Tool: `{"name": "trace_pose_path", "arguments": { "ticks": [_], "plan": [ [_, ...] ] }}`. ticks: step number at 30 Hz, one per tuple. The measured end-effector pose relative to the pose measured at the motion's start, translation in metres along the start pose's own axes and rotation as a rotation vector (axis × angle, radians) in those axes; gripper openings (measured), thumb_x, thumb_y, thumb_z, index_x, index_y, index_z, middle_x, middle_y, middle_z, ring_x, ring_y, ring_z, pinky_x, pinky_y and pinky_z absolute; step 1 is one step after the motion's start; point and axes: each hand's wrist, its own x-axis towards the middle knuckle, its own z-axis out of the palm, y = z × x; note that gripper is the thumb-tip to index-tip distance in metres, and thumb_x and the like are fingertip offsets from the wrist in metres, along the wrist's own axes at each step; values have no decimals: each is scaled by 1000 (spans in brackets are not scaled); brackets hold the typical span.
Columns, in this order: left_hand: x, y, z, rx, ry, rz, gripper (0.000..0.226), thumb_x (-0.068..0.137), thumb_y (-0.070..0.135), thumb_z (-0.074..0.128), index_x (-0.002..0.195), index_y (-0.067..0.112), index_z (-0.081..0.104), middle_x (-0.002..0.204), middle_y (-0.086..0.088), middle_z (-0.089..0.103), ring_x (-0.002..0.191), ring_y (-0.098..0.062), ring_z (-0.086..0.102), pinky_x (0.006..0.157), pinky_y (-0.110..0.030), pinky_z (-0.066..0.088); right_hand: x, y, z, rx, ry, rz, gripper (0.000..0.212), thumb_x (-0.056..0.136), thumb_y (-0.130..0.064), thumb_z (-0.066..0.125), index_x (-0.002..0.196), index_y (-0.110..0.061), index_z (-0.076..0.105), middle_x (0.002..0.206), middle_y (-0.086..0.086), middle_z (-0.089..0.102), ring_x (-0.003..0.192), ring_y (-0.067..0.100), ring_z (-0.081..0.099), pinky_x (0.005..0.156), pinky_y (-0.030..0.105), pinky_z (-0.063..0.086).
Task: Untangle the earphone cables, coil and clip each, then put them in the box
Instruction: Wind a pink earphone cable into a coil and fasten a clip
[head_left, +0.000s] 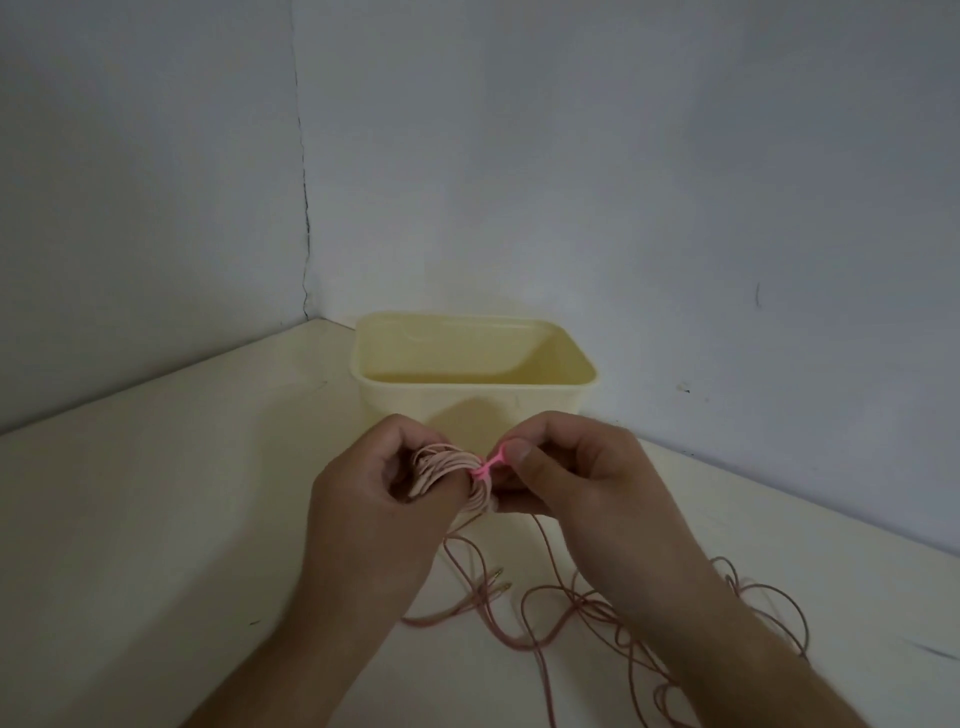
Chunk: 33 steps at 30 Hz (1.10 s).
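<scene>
The head view looks down at one cream worktop (156, 545) set into a corner where two pale grey walls meet. One cream plastic box (470, 379) stands on it, open at the top, with nothing visible inside.

Just in front of the box, two bare hands meet above the worktop. The left hand (374, 499) has its fingers curled round one coiled bundle (447, 470) of pale pink earphone cable, many loops gathered side by side. The right hand (576, 483) pinches one bright pink clip (491, 464) between thumb and fingertips; the clip sits at the right edge of the coil, touching the gathered loops. Whether the clip is already fastened round them cannot be told, since the fingers cover part of it.

Nearer the camera than the box, loose cable (571, 608) in a darker pink lies on the worktop in wide, overlapping loops, spreading to the right under the right forearm. How many separate cables make up this tangle cannot be counted. Two small metal plugs (501, 579) show among the strands, lying close together just below the hands. A few strands run up from the tangle toward the coil, though the joining point is hidden behind the hands.
</scene>
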Motion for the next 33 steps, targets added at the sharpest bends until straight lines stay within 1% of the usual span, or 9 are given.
{"name": "trace_pose_path", "arguments": {
  "ticks": [3, 7, 11, 15, 18, 22, 25, 29, 33],
  "plan": [
    [-1, -1, 1, 34, 15, -16, 24, 74, 4, 86, 77, 21, 69, 70, -5, 70, 66, -30, 67, 58, -41, 53, 0, 2, 5, -6, 5, 4, 24, 105, -4, 59, 87, -5, 76, 87, 13, 80, 87, 33, 79, 90, 48, 65],
    [-2, -3, 2, 81, 27, -11, 22, 75, 8, 85, 73, 16, 65, 65, -8, 62, 61, -31, 58, 54, -37, 47, -2, 3, 7, -7, 11, 5, 22, 103, -7, 63, 88, -7, 80, 87, 14, 79, 88, 35, 78, 91, 50, 64],
    [-2, 2, 3, 51, -6, -35, 20, 78, 5, 82, 73, 17, 65, 65, -9, 64, 59, -16, 56, 54, -30, 46, -2, 5, 8, -5, 21, 4, 21, 101, -6, 65, 90, -9, 82, 88, 12, 81, 89, 32, 79, 90, 48, 65],
    [-1, 6, 3, -7, -18, -52, 22, 80, -1, 79, 77, 17, 68, 73, -5, 71, 68, -28, 67, 61, -37, 54, -3, 4, 7, 94, 35, 18, 18, 97, -1, 70, 91, -7, 85, 90, 12, 82, 90, 31, 80, 88, 46, 66],
    [-1, 7, 4, -48, -84, -66, 17, 83, -10, 75, 83, 5, 66, 86, -2, 77, 76, -22, 72, 64, -30, 59, -4, 6, 9, 151, 57, 51, 14, 94, 1, 73, 91, -5, 85, 88, 16, 81, 86, 36, 79, 81, 45, 67],
    [-3, 8, 3, -67, -82, -77, 16, 84, -10, 74, 82, 5, 67, 85, -2, 78, 71, -19, 71, 56, -28, 57, -6, 8, 12, 139, 65, 33, 10, 94, 0, 75, 92, -4, 83, 83, 17, 80, 76, 29, 78, 67, 32, 64],
    [-3, 12, 1, -88, -77, -103, 20, 84, -7, 73, 79, 11, 68, 77, -5, 75, 63, -21, 66, 52, -40, 54, -6, 8, 14, 123, 61, -20, 11, 93, 1, 75, 94, -7, 83, 80, 23, 76, 72, 27, 75, 63, 30, 62],
    [-1, 12, 0, -104, -130, -160, 18, 81, -11, 69, 81, 7, 66, 75, -17, 70, 64, -27, 65, 54, -42, 55, -4, 11, 11, -7, 26, -55, 23, 96, 0, 74, 102, -19, 85, 76, 15, 77, 70, 28, 74, 70, 34, 64],
    [1, 9, 0, -89, -166, -190, 22, 78, -14, 68, 77, 8, 66, 73, -13, 71, 63, -19, 65, 59, -28, 53, -3, 12, 5, -112, -44, -31, 31, 99, 1, 68, 103, -25, 86, 80, 11, 79, 75, 34, 75, 74, 37, 66]
  ]
}}
